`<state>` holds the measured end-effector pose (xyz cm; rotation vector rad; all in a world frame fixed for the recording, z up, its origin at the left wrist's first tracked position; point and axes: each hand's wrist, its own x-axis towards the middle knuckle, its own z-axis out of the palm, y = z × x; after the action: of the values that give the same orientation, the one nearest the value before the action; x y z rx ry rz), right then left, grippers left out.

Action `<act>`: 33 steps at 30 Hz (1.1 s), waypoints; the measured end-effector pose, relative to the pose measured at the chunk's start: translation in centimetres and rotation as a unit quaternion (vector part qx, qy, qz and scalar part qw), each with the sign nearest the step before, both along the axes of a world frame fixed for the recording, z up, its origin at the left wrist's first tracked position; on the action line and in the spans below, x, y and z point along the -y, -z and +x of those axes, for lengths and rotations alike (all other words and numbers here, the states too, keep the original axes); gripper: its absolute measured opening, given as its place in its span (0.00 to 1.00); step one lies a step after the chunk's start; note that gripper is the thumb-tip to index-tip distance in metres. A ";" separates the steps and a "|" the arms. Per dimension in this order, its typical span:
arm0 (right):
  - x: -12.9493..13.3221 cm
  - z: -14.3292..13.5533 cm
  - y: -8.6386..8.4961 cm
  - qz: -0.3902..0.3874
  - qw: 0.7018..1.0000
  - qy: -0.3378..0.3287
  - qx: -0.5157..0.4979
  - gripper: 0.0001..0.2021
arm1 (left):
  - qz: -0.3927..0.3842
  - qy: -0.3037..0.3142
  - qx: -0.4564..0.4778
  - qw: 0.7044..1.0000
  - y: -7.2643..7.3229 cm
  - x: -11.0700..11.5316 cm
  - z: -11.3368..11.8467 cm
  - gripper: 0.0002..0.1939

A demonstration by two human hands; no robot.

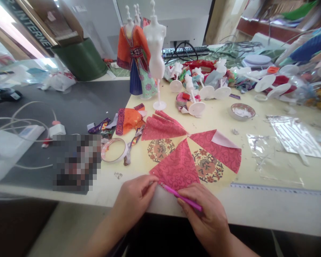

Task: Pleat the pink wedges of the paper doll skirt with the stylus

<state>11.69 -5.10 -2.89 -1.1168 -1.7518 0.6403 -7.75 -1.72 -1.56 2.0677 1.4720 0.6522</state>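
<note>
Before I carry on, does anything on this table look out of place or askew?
The right-hand red panel has an edge folded over, showing its pale underside. Behind the fabric, several small white mannequins lie tipped over among cloth scraps.

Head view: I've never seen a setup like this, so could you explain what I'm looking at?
There is no machine here: a person works with two bare hands, and the single picture comes from a camera worn on the head, looking forward and down. On the table lies a fan-shaped cloth with red and patterned yellow panels. Around it are a tape roll, a bowl of white bits and small mannequins, one in an orange robe. The right hand holds a pink pen; the left hand is at the cloth's near edge, its exact grip unclear.
</note>
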 end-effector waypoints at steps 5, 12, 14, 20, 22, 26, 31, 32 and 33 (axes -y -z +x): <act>-0.3 0.1 0.0 -0.001 0.999 0.043 0.006 0.05 | 0.010 0.006 -0.003 1.000 0.2 0.5 -0.1 0.08; -0.4 0.2 0.0 -0.030 0.997 0.078 0.007 0.03 | 0.058 0.019 -0.019 0.998 0.6 1.1 0.0 0.09; -0.4 0.2 0.0 -0.026 0.996 0.080 0.006 0.03 | 0.088 0.026 -0.030 0.995 0.9 1.3 0.1 0.09; -0.5 0.3 0.1 -0.029 0.996 0.085 0.007 0.03 | 0.200 0.046 -0.090 0.974 2.0 1.7 0.5 0.09; -0.5 0.3 0.2 -0.029 0.996 0.085 0.005 0.03 | 0.227 0.056 -0.114 0.966 2.2 1.8 0.6 0.09; -0.4 0.3 0.2 -0.029 0.996 0.088 0.004 0.03 | 0.260 0.073 -0.146 0.952 2.3 2.0 0.7 0.10; -0.3 0.2 0.2 -0.033 0.995 0.090 0.006 0.03 | 0.280 0.082 -0.175 0.940 2.5 1.9 0.6 0.12; -0.3 0.2 0.2 -0.033 0.995 0.091 0.006 0.03 | 0.284 0.083 -0.182 0.937 2.5 2.0 0.6 0.12; -0.4 0.2 0.1 -0.034 0.995 0.091 0.007 0.03 | 0.289 0.087 -0.188 0.935 2.5 2.0 0.5 0.13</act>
<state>11.91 -4.74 -3.02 -1.3134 -1.6270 0.5848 -7.23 -3.69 -4.08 2.8738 1.3743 0.7055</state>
